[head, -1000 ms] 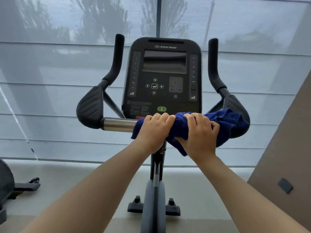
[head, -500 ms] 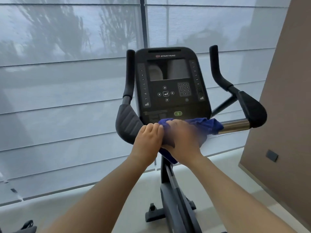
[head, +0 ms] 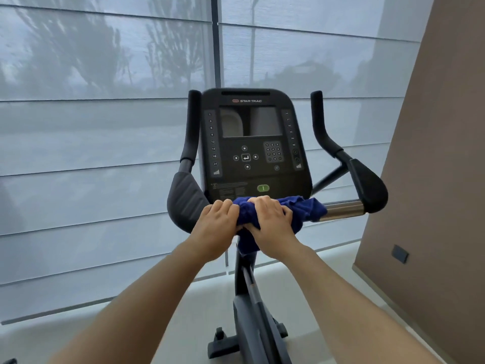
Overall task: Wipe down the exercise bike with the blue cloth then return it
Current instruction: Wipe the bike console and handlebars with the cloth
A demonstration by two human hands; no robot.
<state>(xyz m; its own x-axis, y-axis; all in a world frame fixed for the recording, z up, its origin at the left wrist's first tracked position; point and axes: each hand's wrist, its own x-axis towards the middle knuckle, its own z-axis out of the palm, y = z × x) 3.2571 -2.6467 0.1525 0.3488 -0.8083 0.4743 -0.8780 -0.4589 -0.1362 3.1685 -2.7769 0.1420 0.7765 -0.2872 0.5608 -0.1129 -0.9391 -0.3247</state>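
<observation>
The black exercise bike (head: 252,319) stands in front of me, its console (head: 253,143) facing me. A blue cloth (head: 301,208) is wrapped over the chrome crossbar (head: 343,210) below the console. My left hand (head: 215,224) grips the cloth's left end, close to the left black pad (head: 185,200). My right hand (head: 273,222) presses on the cloth's middle, just right of the left hand. The cloth trails right towards the bare chrome and hangs down over the post. The bar under both hands is hidden.
The right black pad (head: 368,185) and two upright grips (head: 321,122) flank the console. A blind-covered window fills the background. A brown wall (head: 433,179) with a dark socket (head: 399,253) stands close on the right. The bike's base feet (head: 219,345) rest on a pale floor.
Both hands and the cloth slid left along the crossbar, from the right pad to near the left pad, baring the chrome on the right. My view swung left.
</observation>
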